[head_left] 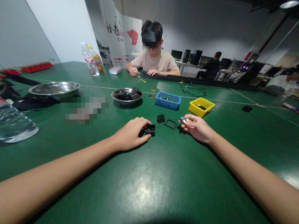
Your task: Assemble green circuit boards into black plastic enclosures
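My left hand (133, 134) rests on the green table, its fingers and thumb closed around a small black plastic housing (150, 130) whose open side shows. In my right hand (197, 128), raised slightly off the table, a small circuit board (185, 120) with a round blue part is pinched between thumb and fingers. Between the hands lie a black rectangular frame (170, 123) and a small black square piece (160, 118), neither touched by a hand.
Beyond my hands stand a steel bowl (126, 96) of black parts, a blue bin (168, 100) of circuit boards and a yellow bin (201, 106) with black pieces. A wide steel dish (54, 89) and bottles (90, 60) are left. A person (153, 60) works opposite.
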### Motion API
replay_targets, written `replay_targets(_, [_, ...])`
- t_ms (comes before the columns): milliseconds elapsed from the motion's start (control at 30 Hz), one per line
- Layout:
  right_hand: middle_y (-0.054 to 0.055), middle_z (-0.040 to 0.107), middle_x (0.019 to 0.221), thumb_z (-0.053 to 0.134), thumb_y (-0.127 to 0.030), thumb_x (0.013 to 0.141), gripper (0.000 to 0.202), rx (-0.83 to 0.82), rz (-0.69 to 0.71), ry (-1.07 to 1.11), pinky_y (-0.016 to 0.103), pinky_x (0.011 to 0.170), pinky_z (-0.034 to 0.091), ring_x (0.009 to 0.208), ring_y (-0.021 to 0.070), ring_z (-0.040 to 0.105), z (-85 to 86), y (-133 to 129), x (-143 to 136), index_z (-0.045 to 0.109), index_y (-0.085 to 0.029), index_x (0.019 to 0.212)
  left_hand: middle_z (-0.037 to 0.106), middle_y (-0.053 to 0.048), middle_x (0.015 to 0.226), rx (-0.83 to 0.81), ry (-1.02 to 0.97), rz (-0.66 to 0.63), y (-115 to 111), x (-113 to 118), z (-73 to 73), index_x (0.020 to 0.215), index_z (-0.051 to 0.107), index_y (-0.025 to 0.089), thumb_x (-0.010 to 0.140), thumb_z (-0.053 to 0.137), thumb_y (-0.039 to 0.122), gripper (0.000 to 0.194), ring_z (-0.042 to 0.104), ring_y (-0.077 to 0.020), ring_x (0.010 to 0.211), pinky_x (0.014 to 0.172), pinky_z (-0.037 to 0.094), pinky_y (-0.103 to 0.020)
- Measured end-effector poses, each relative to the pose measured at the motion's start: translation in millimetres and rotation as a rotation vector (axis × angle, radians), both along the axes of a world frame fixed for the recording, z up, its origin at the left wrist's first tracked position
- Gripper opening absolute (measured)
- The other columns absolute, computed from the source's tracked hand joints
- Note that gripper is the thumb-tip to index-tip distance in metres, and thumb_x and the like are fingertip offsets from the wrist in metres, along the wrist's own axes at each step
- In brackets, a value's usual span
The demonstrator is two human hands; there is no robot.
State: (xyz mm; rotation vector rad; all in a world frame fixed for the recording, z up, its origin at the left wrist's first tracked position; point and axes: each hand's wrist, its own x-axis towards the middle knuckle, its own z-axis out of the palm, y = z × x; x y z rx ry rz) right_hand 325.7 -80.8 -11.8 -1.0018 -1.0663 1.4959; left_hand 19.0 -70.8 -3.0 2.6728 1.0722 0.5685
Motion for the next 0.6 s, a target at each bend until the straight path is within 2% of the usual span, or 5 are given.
replay_targets(133, [0.002, 0.075, 0.087, 0.086, -0.022, 0.060, 0.028, 0.003, -0.011, -0.012, 0.025, 0.066, 0.053, 0.078, 0.0149, 0.071, 0.3, 0.2, -0.1, 0.071, -0.020, 0.084, 0.065, -0.010, 0.107, 0.000, 0.003, -0.004, -0.4, 0.3, 0.5, 0.112, 0.059, 0.018, 0.087, 0.057, 0.038, 0.033, 0.060, -0.0268, 0.102, 0.092, 0.047, -0.042])
replay_targets(300, [0.007, 0.077, 0.089, 0.081, -0.033, 0.068, 0.024, 0.044, -0.006, -0.041, 0.033, 0.079, 0.056, 0.090, 0.0215, 0.073, 0.2, 0.2, -0.8, 0.072, -0.019, 0.084, 0.065, -0.010, 0.108, -0.004, 0.012, 0.003, -0.6, 0.6, 1.1, 0.113, 0.059, 0.017, 0.087, 0.056, 0.038, 0.034, 0.059, -0.0273, 0.103, 0.092, 0.047, -0.043])
replay_targets(500, [0.004, 0.076, 0.088, 0.090, -0.030, 0.059, 0.031, 0.055, -0.044, -0.013, 0.033, 0.084, 0.055, 0.089, 0.0188, 0.073, -2.5, 0.4, -3.3, 0.069, -0.021, 0.080, 0.065, -0.010, 0.108, -0.005, 0.013, 0.000, -0.8, 0.6, 1.9, 0.113, 0.058, 0.018, 0.087, 0.056, 0.038, 0.032, 0.059, -0.0267, 0.102, 0.093, 0.047, -0.043])
replay_targets(600, [0.001, 0.073, 0.088, 0.091, -0.027, 0.056, 0.036, 0.098, -0.067, -0.029, 0.035, 0.085, 0.056, 0.091, 0.0196, 0.072, -4.8, 1.4, -2.8, 0.067, -0.023, 0.083, 0.065, -0.009, 0.108, -0.003, 0.011, 0.001, -0.8, 0.2, 1.8, 0.112, 0.058, 0.019, 0.087, 0.056, 0.038, 0.032, 0.060, -0.0265, 0.102, 0.093, 0.048, -0.042])
